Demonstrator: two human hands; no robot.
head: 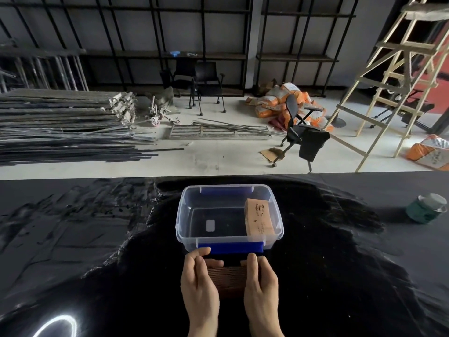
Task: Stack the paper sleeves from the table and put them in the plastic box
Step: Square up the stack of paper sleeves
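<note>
Both hands are down at the near edge of the glossy black table (73, 239), and between them sits a stack of brown corrugated paper sleeves (227, 279), ribbed edges facing up. The left hand (198, 280) presses against the stack's left side, thumb curled over the far corner, fingers wrapped along the flank; the right hand (260, 278) mirrors it on the right side, thumb up along the edge. So the stack is squeezed between the two palms, gripped from both sides, though whether it rests on the table or is lifted just clear of it cannot be told from this angle. Directly beyond the hands stands the clear rectangular plastic box (181, 215) with blue clip handles, open on top, its near blue handle just beside the fingertips. Inside it, against the right wall, lies another bundle of tan printed paper sleeves (258, 218), leaning lengthwise along that side, with the rest of the box floor bare apart from a small pale label. Off to the far right of the table sits a green glass jar (426, 209), well apart from the action. Beyond the table edge, a pale floor carries a black office chair (301, 135), a wooden ladder (393, 76) and orange sacks (274, 100).
</note>
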